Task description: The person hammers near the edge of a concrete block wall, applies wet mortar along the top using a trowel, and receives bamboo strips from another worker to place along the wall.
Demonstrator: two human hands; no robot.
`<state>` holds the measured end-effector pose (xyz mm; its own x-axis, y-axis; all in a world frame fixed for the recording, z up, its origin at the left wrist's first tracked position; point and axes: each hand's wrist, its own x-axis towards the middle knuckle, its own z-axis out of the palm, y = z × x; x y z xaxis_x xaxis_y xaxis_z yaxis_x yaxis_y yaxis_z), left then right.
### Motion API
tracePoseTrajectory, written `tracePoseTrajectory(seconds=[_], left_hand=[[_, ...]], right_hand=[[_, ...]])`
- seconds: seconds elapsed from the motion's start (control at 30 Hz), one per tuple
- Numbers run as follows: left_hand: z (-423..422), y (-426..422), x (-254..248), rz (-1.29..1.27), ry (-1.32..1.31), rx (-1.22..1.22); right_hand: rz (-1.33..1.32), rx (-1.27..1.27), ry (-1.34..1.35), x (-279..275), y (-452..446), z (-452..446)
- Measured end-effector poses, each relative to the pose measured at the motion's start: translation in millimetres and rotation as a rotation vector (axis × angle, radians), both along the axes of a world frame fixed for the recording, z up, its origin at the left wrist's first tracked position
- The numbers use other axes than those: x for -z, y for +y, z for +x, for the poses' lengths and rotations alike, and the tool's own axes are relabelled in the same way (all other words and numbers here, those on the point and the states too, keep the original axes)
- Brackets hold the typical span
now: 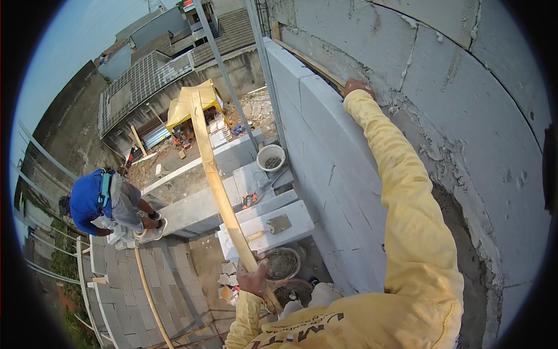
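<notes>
My left hand (254, 278) is closed round the lower part of a long wooden plank (212, 168), which slants up and away from me. My right arm stretches along the top of a pale block wall (325, 151). At its end my right hand (358, 88) is closed at the near end of a thin wooden strip (311, 63), lying between that wall and the rough grey wall (418, 64); its fingertips are partly hidden. Below the plank, a trowel (279, 224) rests on a white block (293, 227).
Mortar buckets (283, 264) stand near my feet, and another bucket (270, 158) sits farther off. A person in blue (93, 198) bends over the block wall at left. Metal poles (267, 75) rise ahead. A yellow canopy (189, 102) stands on the ground below.
</notes>
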<state>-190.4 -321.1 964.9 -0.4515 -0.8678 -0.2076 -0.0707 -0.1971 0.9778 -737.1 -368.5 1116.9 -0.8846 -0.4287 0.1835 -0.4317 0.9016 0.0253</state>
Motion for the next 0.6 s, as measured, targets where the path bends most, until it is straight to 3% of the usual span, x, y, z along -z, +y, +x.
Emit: tracePoseTrajectory(seconds=[0.1,0.3,0.6], left_hand=[[-2.7,-5.9,2.6,0.049,-0.025,-0.015],[-19.1,-7.9,6.0,0.067,0.004,0.026],[-25.1,-5.7,3.8,0.037,-0.055,0.09]], right_hand=[[-0.232,-0.001,-0.187,-14.1,3.8,-1.3],[-0.179,-0.116,-0.166,-8.7,15.0,6.6],[-0.112,0.014,-0.157,-19.0,-5.7,4.1]])
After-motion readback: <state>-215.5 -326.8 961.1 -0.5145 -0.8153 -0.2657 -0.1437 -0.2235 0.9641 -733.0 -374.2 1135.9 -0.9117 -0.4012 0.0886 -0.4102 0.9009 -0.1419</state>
